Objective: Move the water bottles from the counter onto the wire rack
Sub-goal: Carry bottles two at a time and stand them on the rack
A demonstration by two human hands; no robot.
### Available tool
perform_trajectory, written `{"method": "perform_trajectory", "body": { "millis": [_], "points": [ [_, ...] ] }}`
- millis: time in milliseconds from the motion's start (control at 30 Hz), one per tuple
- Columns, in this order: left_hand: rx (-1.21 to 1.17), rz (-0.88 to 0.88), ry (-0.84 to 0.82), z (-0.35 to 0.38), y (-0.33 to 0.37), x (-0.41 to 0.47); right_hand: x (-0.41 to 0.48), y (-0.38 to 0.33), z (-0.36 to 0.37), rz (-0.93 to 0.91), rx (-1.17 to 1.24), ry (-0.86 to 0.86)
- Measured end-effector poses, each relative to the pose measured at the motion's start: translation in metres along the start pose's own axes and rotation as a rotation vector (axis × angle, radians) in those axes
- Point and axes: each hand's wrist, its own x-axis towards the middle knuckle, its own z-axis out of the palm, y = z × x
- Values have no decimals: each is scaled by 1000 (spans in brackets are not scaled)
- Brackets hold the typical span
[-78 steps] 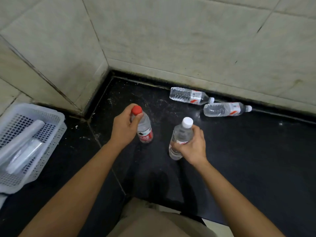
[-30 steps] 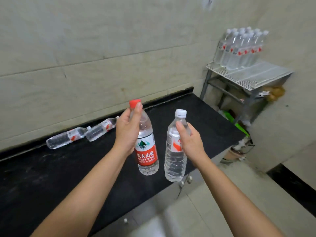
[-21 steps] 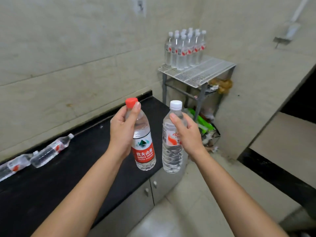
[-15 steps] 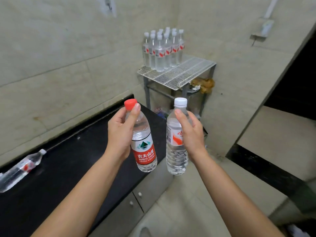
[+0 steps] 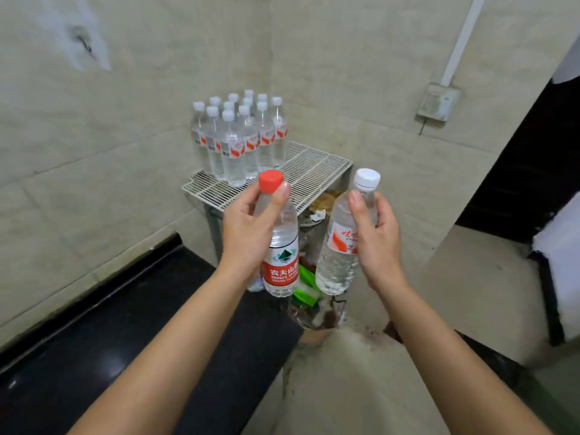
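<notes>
A: Progress check, left to right. Tabletop [image 5: 131, 350], black, lower left: no bottles on the stretch in view. The rest of it is out of frame, so cannot say it is cleared.

B: And the rack?

A: Wire rack [image 5: 317, 174] in the corner, past the tabletop's end. A cluster of standing bottles [image 5: 238, 139], white caps, packed at its back left against the wall. Front and right of the grid bare. Judged: a good share already moved.

B: Hands?

A: Left hand [image 5: 248, 233] wrapped round the neck and shoulder of the red-capped bottle [image 5: 281, 246], thumb up by the cap. Right hand [image 5: 375, 240] closed on the upper body of the white-capped bottle [image 5: 342, 246], which tilts slightly. Both bottles in the air, short of the rack, between the tabletop's end and the rack's front edge.

B: So what's left?

A: Setting these two down, at least. Likely spot: the open grid in front of the cluster.

B: Obstacles?

A: Path looks open. Clutter under the rack [image 5: 310, 287], green packaging and litter, sits below the shelf and out of the way. A wall box [image 5: 437, 102] with conduit, right of the rack, well clear. Main risk: knocking the packed bottles when placing.
</notes>
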Motion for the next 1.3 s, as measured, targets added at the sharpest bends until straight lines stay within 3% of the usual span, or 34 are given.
{"method": "perform_trajectory", "body": {
  "millis": [167,467,700,1033,1133,1300],
  "points": [
    [30,39,0,20,-8,66,67,10,8,-76,49,90],
    [229,93,102,35,-56,156,200,64,56,-181,103,37],
    [375,55,359,47,-109,234,316,116,96,-252,13,-287],
    [448,-23,652,67,-143,289,393,162,152,-128,148,-743],
    [481,-35,663,68,-146,292,402,167,154,-67,124,-877],
    [558,-164,498,67,-166,266,410,201,118,-18,-49,-1149]
  ]
}}
